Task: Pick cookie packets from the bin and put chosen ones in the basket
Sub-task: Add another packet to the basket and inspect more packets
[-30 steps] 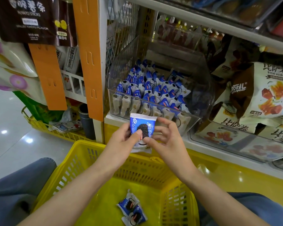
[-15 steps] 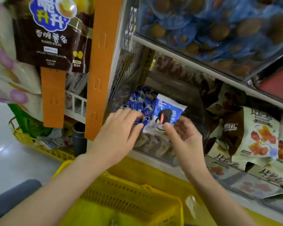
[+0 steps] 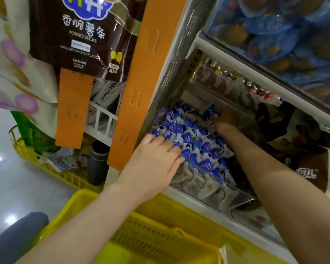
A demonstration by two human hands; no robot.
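Note:
A clear plastic bin [image 3: 234, 199] on the shelf holds several blue-and-white cookie packets [image 3: 200, 147]. My left hand [image 3: 154, 164] lies at the bin's near left corner, fingers fairly straight and touching the packets there. My right hand [image 3: 226, 118] reaches deep into the back of the bin and holds one blue cookie packet [image 3: 209, 112] just above the pile; its fingers are dim and partly hidden. The yellow basket [image 3: 160, 231] sits below the shelf, under my arms.
An orange strip [image 3: 139, 88] and a brown potato-stick bag [image 3: 84, 35] hang left of the bin. A shelf of blue-wrapped snacks [image 3: 274, 25] overhangs it. Brown and white snack bags [image 3: 309, 168] lie at the right. Another yellow basket [image 3: 51, 168] stands on the floor at the left.
The view has tilted up and closer to the bin. My right hand carried the packet from in front of the bin to its back. My left hand let go and moved onto the front packets.

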